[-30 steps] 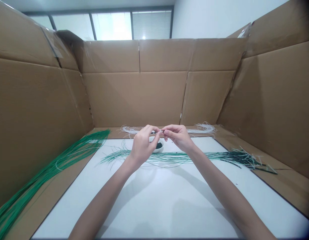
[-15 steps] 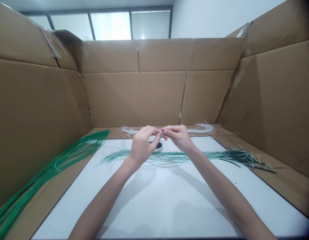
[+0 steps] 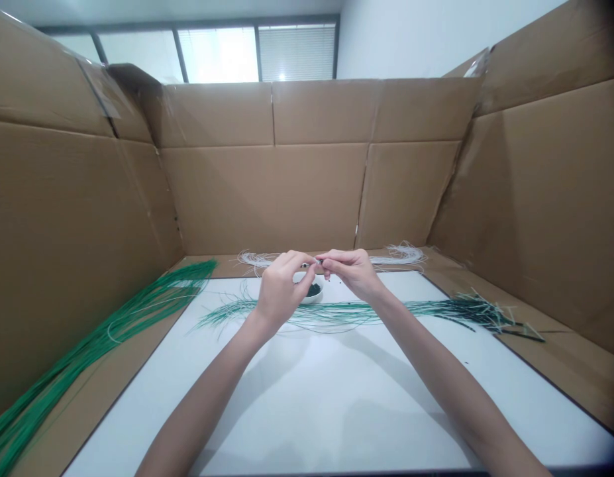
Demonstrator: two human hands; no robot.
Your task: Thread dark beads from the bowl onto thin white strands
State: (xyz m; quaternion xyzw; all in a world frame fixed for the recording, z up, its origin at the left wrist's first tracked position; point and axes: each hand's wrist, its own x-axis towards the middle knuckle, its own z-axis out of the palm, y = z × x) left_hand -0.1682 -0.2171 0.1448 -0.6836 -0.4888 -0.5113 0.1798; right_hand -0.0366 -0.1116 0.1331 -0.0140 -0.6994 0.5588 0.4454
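Head view: the left hand and the right hand meet just above a small white bowl, fingers curled and pressed together, each pinching a thin pale strand held between them; its finer detail is too small to tell. Dark green bits lie inside the bowl. Just in front of the bowl, green and white strands stretch across a white board. Behind the bowl, loops of white strands rest on a cardboard base, and left of the bowl a long green bundle slants along that base. Cardboard walls rise beyond the bowl, below a window.
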